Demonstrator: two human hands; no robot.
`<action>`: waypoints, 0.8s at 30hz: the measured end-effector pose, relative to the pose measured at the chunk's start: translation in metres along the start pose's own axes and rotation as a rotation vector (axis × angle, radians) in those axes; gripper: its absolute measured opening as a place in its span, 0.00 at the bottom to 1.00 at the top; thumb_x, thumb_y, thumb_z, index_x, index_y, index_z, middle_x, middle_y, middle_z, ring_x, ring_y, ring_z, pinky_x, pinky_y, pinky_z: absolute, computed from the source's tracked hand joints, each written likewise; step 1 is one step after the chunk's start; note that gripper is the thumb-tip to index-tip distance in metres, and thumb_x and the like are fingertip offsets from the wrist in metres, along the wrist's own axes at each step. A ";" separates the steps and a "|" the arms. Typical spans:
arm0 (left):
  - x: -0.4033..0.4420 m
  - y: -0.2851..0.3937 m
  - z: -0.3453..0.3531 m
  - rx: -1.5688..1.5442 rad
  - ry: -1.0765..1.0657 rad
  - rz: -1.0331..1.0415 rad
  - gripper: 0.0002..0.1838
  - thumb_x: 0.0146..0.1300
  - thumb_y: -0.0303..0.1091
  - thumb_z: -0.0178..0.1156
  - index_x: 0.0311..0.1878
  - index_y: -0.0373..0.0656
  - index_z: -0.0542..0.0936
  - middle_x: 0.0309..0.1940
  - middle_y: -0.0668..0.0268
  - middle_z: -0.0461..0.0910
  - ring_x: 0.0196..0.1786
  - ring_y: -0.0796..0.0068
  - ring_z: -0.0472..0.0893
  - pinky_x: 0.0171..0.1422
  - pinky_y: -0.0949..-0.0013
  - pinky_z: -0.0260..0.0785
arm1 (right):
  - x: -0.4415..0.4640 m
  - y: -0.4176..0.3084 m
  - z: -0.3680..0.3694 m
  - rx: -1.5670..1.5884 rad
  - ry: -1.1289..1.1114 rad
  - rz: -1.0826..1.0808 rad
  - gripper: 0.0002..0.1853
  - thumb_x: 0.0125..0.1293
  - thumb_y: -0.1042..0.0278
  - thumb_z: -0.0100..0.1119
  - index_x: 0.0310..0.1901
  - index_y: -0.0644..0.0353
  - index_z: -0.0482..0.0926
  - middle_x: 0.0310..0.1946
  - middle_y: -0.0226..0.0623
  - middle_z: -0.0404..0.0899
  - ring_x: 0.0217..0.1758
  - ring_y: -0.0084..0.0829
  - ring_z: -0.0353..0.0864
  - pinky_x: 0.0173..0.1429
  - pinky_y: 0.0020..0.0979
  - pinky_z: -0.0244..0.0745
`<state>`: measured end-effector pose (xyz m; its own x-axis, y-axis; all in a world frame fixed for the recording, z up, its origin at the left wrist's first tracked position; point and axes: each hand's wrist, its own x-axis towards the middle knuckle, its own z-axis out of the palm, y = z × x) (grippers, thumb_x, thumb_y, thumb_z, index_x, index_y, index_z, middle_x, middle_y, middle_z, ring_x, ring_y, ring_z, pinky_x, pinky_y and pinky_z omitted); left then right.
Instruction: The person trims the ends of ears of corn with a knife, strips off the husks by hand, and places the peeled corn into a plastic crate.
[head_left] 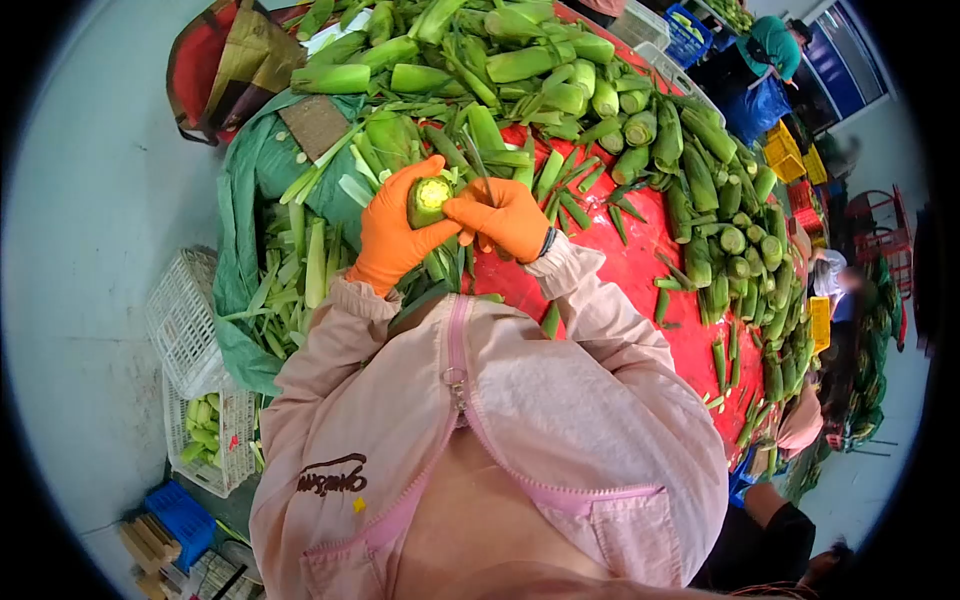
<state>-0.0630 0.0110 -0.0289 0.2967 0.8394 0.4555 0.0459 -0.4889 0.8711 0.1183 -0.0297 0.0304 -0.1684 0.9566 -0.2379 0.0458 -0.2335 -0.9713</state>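
My left hand, in an orange glove, is closed around an ear of corn. The ear's cut end faces up toward me and shows a pale yellow-green core inside the green husk. My right hand, also gloved in orange, is closed close beside that end, with its thumb at the ear's edge. A thin dark blade, apparently a knife's, juts upward from the right fingers; its handle is hidden in the grip. Loose green husk leaves lie beneath and around both hands.
Unshucked corn is heaped across a red-covered table, with more rows along the right. A green sack of husk strips is at left, near white crates. Other people, including one in a green top, are beyond the table.
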 end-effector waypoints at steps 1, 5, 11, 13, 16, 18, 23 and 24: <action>-0.003 0.001 -0.006 0.078 0.000 0.004 0.35 0.48 0.37 0.78 0.61 0.41 0.76 0.59 0.60 0.78 0.59 0.65 0.79 0.63 0.66 0.71 | 0.003 -0.004 0.006 -0.044 -0.020 0.007 0.14 0.64 0.57 0.67 0.31 0.61 0.80 0.20 0.31 0.80 0.17 0.16 0.71 0.20 0.20 0.64; -0.018 0.006 -0.026 0.311 0.096 0.049 0.37 0.47 0.47 0.78 0.60 0.43 0.76 0.55 0.59 0.79 0.55 0.59 0.81 0.59 0.63 0.73 | 0.023 0.001 0.022 -0.129 -0.114 0.031 0.15 0.64 0.57 0.66 0.30 0.63 0.81 0.18 0.32 0.80 0.17 0.18 0.74 0.20 0.22 0.67; -0.042 0.001 -0.047 0.409 0.163 0.074 0.36 0.46 0.47 0.78 0.58 0.43 0.77 0.52 0.59 0.80 0.52 0.58 0.81 0.57 0.63 0.74 | 0.031 0.008 0.051 -0.261 -0.160 -0.016 0.14 0.63 0.61 0.55 0.31 0.65 0.82 0.18 0.33 0.80 0.16 0.22 0.76 0.20 0.25 0.70; -0.048 0.001 -0.053 0.395 0.193 0.072 0.36 0.46 0.46 0.78 0.58 0.43 0.78 0.51 0.59 0.80 0.52 0.59 0.81 0.57 0.63 0.73 | 0.032 0.011 0.061 -0.103 -0.148 0.009 0.14 0.62 0.61 0.56 0.30 0.65 0.80 0.20 0.34 0.80 0.17 0.22 0.76 0.20 0.25 0.70; -0.061 -0.014 -0.068 0.053 0.304 -0.101 0.32 0.48 0.39 0.79 0.57 0.41 0.79 0.51 0.63 0.81 0.52 0.70 0.80 0.57 0.68 0.72 | 0.049 0.036 0.073 -0.006 -0.125 0.005 0.14 0.62 0.61 0.56 0.32 0.66 0.80 0.22 0.37 0.82 0.18 0.24 0.77 0.20 0.24 0.69; -0.067 -0.019 -0.077 -0.070 0.354 -0.098 0.31 0.52 0.34 0.76 0.59 0.38 0.77 0.54 0.61 0.80 0.55 0.69 0.79 0.60 0.67 0.71 | 0.058 0.046 0.086 0.034 -0.080 0.015 0.14 0.62 0.62 0.56 0.30 0.66 0.79 0.23 0.37 0.82 0.18 0.24 0.76 0.19 0.26 0.69; -0.073 -0.009 -0.111 -0.256 0.477 -0.082 0.26 0.57 0.29 0.73 0.59 0.36 0.77 0.56 0.62 0.79 0.56 0.72 0.78 0.62 0.69 0.70 | 0.070 0.051 0.121 0.112 -0.047 0.032 0.13 0.64 0.63 0.56 0.34 0.67 0.80 0.26 0.37 0.83 0.19 0.24 0.76 0.21 0.25 0.70; -0.074 -0.007 -0.120 -0.344 0.471 -0.112 0.26 0.61 0.33 0.70 0.61 0.35 0.75 0.57 0.61 0.79 0.56 0.71 0.78 0.62 0.68 0.70 | 0.069 0.047 0.127 0.087 -0.062 -0.087 0.13 0.65 0.65 0.55 0.35 0.68 0.80 0.27 0.37 0.82 0.19 0.24 0.75 0.22 0.24 0.70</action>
<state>-0.1995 -0.0192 -0.0461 -0.1515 0.9348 0.3212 -0.2830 -0.3524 0.8921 -0.0166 0.0030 -0.0326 -0.2291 0.9618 -0.1496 -0.0569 -0.1667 -0.9844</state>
